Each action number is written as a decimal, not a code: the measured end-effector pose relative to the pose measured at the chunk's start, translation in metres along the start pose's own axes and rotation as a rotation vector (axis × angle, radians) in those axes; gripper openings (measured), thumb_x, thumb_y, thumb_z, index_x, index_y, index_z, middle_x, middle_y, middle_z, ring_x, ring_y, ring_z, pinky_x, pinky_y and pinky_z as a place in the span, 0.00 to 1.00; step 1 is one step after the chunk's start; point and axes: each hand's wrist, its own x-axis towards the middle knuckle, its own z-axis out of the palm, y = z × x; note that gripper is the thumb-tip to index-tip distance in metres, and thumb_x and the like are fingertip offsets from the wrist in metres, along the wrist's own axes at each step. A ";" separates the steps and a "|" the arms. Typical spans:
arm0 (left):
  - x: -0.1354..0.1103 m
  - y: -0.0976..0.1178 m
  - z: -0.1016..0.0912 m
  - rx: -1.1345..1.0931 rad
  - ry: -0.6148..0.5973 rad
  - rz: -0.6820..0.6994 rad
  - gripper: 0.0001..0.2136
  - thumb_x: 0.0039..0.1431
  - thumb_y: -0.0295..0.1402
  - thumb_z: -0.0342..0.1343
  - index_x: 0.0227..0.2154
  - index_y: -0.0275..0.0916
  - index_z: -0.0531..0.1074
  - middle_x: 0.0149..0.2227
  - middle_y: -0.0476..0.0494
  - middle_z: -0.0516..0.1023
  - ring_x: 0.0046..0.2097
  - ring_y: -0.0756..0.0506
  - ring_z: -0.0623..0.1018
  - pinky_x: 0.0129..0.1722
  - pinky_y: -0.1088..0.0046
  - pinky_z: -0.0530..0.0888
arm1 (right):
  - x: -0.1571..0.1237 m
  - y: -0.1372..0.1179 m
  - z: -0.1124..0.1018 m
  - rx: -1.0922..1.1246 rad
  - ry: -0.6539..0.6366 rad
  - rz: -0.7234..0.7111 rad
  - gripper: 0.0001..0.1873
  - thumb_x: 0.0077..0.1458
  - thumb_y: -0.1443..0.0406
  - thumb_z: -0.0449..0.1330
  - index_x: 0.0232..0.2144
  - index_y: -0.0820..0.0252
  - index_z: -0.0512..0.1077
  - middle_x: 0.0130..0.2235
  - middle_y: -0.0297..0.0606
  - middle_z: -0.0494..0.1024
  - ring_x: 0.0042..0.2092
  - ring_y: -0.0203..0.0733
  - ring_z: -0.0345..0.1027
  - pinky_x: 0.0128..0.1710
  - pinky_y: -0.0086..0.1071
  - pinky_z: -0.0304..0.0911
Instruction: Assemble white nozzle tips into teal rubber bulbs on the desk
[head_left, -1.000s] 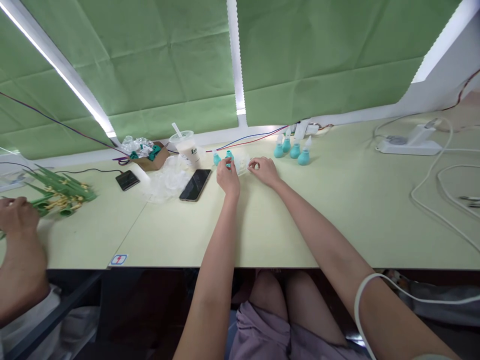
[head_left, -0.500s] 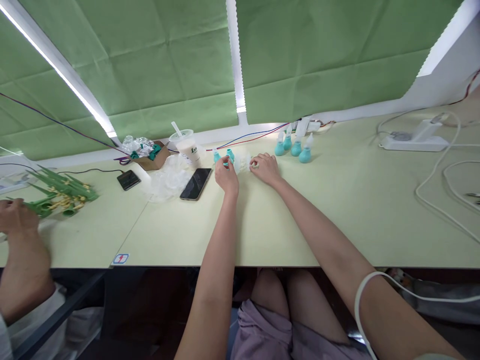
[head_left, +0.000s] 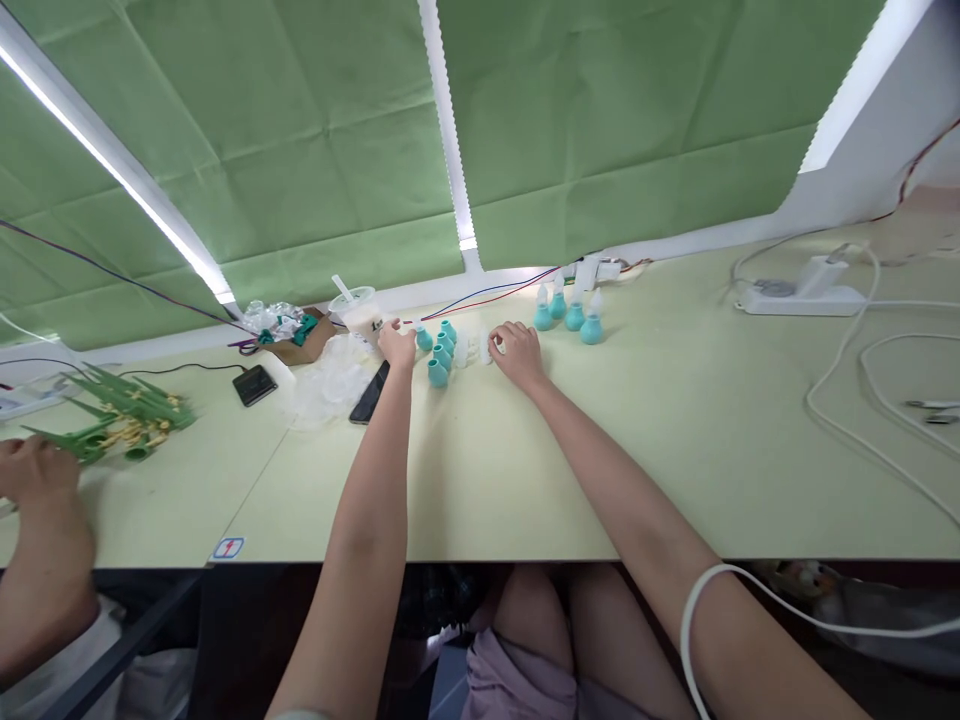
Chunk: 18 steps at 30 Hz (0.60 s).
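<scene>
My left hand [head_left: 397, 345] is raised over the top of the phone [head_left: 367, 397], in front of the drink cup [head_left: 357, 312]; its fingers are apart and I see nothing in them. Just right of it stand several small teal bulb-shaped pieces [head_left: 438, 373] with open necks, roughly in a line; one teal bulb [head_left: 424, 338] behind them has a whitish top. Small translucent white pieces [head_left: 461, 348] lie beside these. At their right end my right hand [head_left: 517, 354] rests on the table, fingers curled, thumb and fingertips closed at a white piece [head_left: 485, 346].
Several teal bulbs with clear pointed tips [head_left: 591, 328] stand farther right. Left are a crumpled plastic bag [head_left: 330, 385], a cardboard box [head_left: 307, 345] and a black device [head_left: 254, 384]. Another person's hand [head_left: 37, 470] is at green plastic stems [head_left: 127, 410]. A power strip [head_left: 802, 298] lies right.
My left hand has moved left, off the teal bulbs to above the phone, uncovering the bulbs. My right hand stays by the white pieces. The whole view has shifted slightly.
</scene>
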 end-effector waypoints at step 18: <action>-0.029 0.037 -0.028 -0.065 0.096 0.325 0.11 0.60 0.39 0.46 0.39 0.38 0.67 0.41 0.41 0.76 0.44 0.45 0.74 0.46 0.69 0.66 | 0.000 0.002 0.002 0.054 0.088 -0.015 0.06 0.56 0.67 0.51 0.32 0.58 0.69 0.33 0.38 0.74 0.40 0.43 0.63 0.38 0.35 0.49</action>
